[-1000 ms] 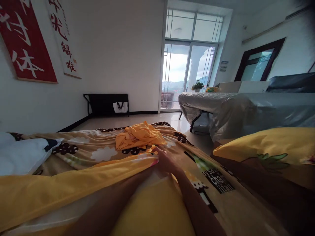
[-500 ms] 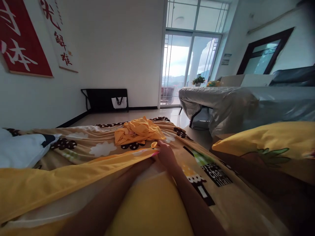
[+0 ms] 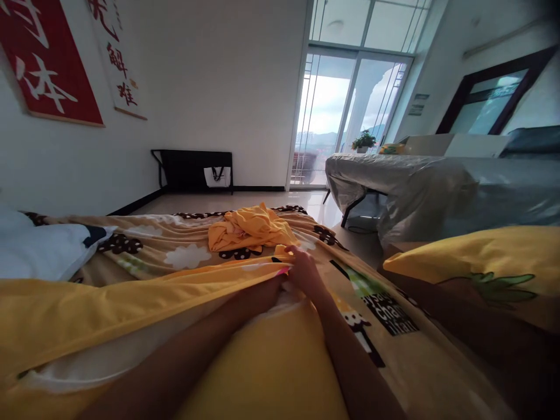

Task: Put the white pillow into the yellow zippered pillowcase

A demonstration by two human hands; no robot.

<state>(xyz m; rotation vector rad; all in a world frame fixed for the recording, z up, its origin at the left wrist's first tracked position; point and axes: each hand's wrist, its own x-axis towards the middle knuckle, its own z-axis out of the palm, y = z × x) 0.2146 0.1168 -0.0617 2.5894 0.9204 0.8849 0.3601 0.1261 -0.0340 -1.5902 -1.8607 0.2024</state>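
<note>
Both arms stretch forward over the bed, meeting at the far corner of a yellow pillowcase (image 3: 131, 309) that lies across the patterned blanket (image 3: 184, 256). The right hand (image 3: 306, 274) rests on top of that corner with its fingers (image 3: 294, 252) curled down over the cloth, pinching the yellow edge; the left hand (image 3: 269, 289) is tucked beside and partly beneath it, seemingly inside the opening where white pillow (image 3: 87, 364) fabric shows, and whether its fingers are spread or closed I cannot tell, since the cloth and the other hand hide them. The likeliest trouble from here is the corner slipping: the grip is only on a thin edge at full reach, so a pull could drag the case loose or bunch it against the filling, and the blanket underneath is already rucked, so it may slide along with any tug. A crumpled orange cloth (image 3: 249, 230) lies just beyond the hands and could get caught up if they push further. To the left sits a white pillow with a dark patch (image 3: 44, 251); to the right a yellow pillow with a green print (image 3: 481, 262) lies near the right forearm. Beyond the bed stand a table under a grey cover (image 3: 394, 175), a black bench (image 3: 192, 169) by the wall and the glass balcony door (image 3: 345, 116).
</note>
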